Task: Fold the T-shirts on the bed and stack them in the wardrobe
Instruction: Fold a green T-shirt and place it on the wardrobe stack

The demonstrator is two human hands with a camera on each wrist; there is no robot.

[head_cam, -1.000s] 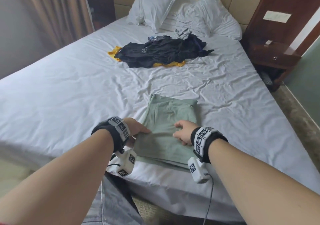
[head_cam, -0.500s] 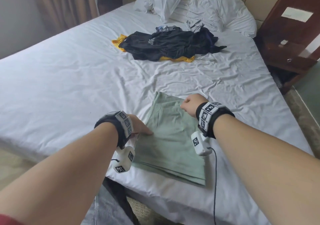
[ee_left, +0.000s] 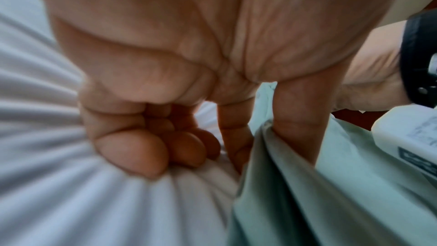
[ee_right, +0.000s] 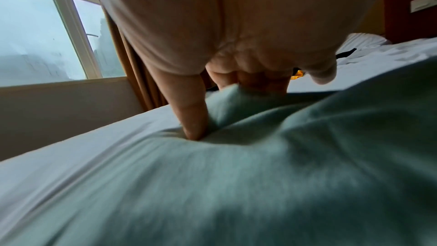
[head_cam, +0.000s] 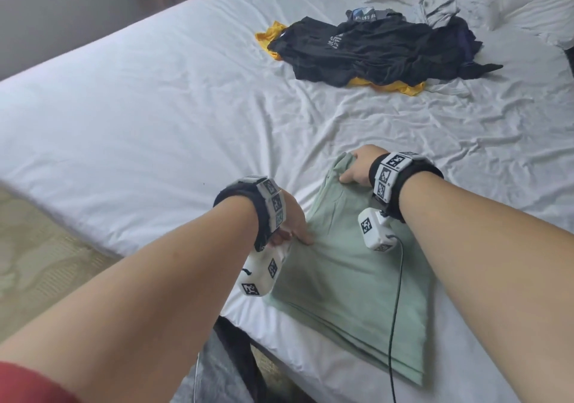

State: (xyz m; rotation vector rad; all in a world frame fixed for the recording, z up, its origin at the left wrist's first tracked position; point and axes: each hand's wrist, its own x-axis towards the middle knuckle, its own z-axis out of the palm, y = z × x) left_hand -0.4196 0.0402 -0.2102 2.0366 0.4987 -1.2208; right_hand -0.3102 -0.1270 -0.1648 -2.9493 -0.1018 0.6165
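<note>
While my right hand (head_cam: 357,168) bunches the far edge of the pale green T-shirt (head_cam: 348,275) between thumb and fingers, my left hand (head_cam: 292,225) pinches its left edge, other fingers curled on the white sheet (head_cam: 130,129). The shirt lies partly folded, smooth, layered hems showing, at the bed's near edge, well short of the dark-and-yellow clothes heap (head_cam: 372,51). To fold cleanly, I should draw the far edge straight toward me, corners matched.

Both bare forearms reach forward; left hand (head_cam: 295,227) pinches with thumb and forefinger, right hand (head_cam: 357,166) farther ahead, fingers curled, gripping.
</note>
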